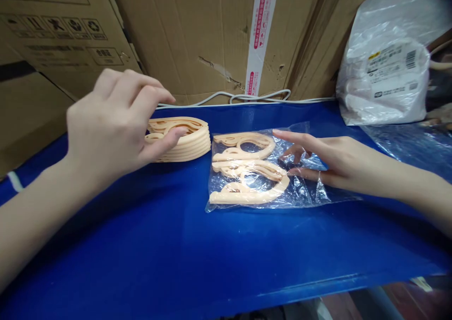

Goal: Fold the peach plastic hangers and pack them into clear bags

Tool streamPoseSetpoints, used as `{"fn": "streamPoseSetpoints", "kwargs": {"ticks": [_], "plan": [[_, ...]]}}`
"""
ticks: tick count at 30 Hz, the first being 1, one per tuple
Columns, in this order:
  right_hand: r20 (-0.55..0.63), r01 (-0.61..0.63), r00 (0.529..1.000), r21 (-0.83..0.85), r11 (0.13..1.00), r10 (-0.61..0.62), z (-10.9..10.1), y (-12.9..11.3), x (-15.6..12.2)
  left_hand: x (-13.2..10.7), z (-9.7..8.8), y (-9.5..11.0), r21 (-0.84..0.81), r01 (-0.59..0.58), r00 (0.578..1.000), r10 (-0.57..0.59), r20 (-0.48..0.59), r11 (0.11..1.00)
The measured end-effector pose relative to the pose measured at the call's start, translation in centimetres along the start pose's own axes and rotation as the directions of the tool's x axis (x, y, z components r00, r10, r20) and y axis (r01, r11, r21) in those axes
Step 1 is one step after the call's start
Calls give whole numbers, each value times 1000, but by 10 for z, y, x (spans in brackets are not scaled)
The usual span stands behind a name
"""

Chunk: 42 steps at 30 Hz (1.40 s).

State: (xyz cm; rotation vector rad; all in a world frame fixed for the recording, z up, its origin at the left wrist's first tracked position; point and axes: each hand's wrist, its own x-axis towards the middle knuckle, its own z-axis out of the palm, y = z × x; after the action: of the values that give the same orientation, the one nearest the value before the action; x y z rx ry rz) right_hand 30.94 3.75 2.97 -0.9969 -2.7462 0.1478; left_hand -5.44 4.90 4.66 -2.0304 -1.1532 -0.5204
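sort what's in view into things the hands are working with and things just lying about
Likely in use:
stack of peach pieces, near the left hand
clear bag with similar pieces, by the right hand

Likely lying about:
cardboard boxes
white cable
labelled white package

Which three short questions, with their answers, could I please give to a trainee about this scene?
1. Fill the gap: The clear bag lies on a ____ surface.
2. Choose one. The hand nearer the clear bag is: A) the left; B) the right.
3. True or false: The beige stack, near the left hand, is outside the clear bag.

Key: 1. blue. 2. B, the right hand. 3. True.
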Motion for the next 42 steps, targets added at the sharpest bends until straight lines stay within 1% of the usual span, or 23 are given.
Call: {"fn": "streamPoseSetpoints", "kwargs": {"ticks": [3,5,8,10,15,22,25,27,30,32,34,36,37,38,39,41,42], "plan": [[-17,8,1000,3,1000,-8,0,1,-1,1,12,-5,-28,52,987,-47,154,998],[-16,14,1000,3,1000,-14,-1,1,-1,0,22,-9,-46,57,978,-47,201,997],[4,17,1000,-12,1000,-17,-1,2,-2,-3,35,-15,-76,42,978,-25,208,996],[16,14,1000,-18,1000,-14,-2,3,-2,-4,38,-17,-78,26,974,-8,224,997],[40,-9,999,-2,1000,9,-3,2,-2,-2,36,-13,-34,-58,963,65,260,998],[21,28,999,-10,1000,-28,-3,1,0,-2,35,-11,13,-98,964,92,251,995],[13,45,999,-33,998,-44,-2,1,-1,-2,35,-10,11,-86,965,80,251,996],[19,46,999,-48,998,-45,-3,2,-1,-3,35,-8,0,-63,971,62,230,998],[10,-2,1000,-81,997,3,-6,3,-2,-3,34,-6,21,-52,981,47,190,998],[-63,-48,997,-104,993,42,-10,1,-2,-2,32,-4,11,-30,990,28,139,999],[-169,-76,984,-142,987,52,-12,-3,-3,-1,25,2,-41,-11,997,14,81,999],[-258,-69,966,-195,978,17,-13,-13,-3,0,14,12,-98,-42,997,48,57,994],[-283,-43,959,-198,979,-15,-13,-19,-4,-1,7,18,-122,-82,994,90,65,989],[-292,-4,955,-178,984,-48,-13,-27,-4,-2,0,25,-147,-127,987,141,83,981],[-271,54,959,-124,991,-86,-13,-34,-4,-4,-7,33,-172,-154,982,170,79,973],[-164,160,975,38,986,-151,-12,-49,-2,-7,-19,49,-233,-179,979,196,54,956],[-106,191,978,111,975,-180,-12,-54,-1,-9,-24,56,-255,-185,979,200,34,949]]}}
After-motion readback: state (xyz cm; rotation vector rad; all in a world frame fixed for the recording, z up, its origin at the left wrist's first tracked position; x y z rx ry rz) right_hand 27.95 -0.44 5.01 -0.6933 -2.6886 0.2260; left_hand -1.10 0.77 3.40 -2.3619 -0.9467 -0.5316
